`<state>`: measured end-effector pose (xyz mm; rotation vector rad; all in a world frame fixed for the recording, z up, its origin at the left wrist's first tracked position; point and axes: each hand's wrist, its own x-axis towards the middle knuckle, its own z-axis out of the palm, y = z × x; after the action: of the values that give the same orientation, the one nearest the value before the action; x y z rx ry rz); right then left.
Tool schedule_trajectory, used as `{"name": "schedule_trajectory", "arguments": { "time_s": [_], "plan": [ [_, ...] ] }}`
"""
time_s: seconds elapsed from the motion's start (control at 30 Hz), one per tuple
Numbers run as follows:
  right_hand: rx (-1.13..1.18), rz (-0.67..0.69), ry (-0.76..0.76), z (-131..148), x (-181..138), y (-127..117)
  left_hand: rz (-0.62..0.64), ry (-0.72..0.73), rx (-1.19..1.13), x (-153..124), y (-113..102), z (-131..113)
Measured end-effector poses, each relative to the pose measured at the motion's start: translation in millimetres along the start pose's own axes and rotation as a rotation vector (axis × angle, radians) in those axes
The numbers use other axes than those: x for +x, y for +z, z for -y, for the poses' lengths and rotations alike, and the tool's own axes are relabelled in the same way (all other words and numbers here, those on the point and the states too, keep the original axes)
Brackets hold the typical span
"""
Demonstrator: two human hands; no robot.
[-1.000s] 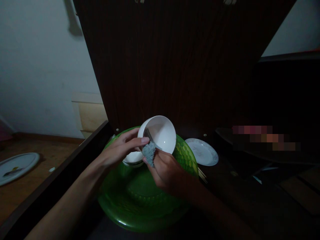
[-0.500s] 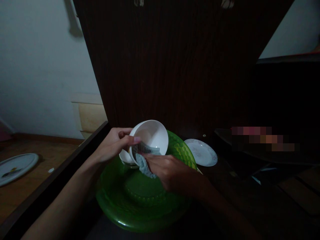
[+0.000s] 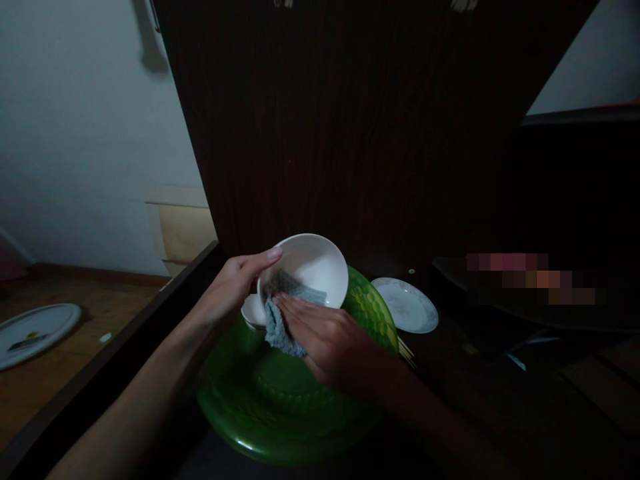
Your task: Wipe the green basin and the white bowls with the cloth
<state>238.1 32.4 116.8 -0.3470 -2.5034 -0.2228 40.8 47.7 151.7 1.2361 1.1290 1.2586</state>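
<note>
My left hand (image 3: 235, 285) grips the rim of a white bowl (image 3: 320, 263), tilted on its side above a large green basin (image 3: 280, 407). My right hand (image 3: 325, 337) presses a grey cloth (image 3: 283, 320) against the bowl's rim and inside, fingers closed on the cloth. A second white bowl (image 3: 251, 313) sits in the basin just under the held one, mostly hidden.
A white plate (image 3: 407, 303) lies on the dark surface right of the basin, with wooden sticks (image 3: 406, 350) beside it. Another white plate (image 3: 35, 330) rests on the wooden floor at far left. A dark wooden panel stands behind.
My right hand has moved the cloth from the bowl's lower edge up over its rim and inside. The bowl has shifted slightly in my left hand.
</note>
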Motion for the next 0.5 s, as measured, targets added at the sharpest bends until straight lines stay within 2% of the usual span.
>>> {"name": "schedule_trajectory", "arguments": {
  "time_s": [0.23, 0.37, 0.5],
  "plan": [
    [-0.012, -0.131, 0.008, -6, 1, 0, 0.181, 0.087, -0.143, -12, 16, -3],
    [0.01, -0.171, 0.024, -7, 1, 1, 0.166, 0.107, -0.098, -14, 22, -5],
    [0.045, -0.118, 0.015, -6, 2, -5, 0.138, 0.114, -0.022, -14, 20, -6]
  ]
}}
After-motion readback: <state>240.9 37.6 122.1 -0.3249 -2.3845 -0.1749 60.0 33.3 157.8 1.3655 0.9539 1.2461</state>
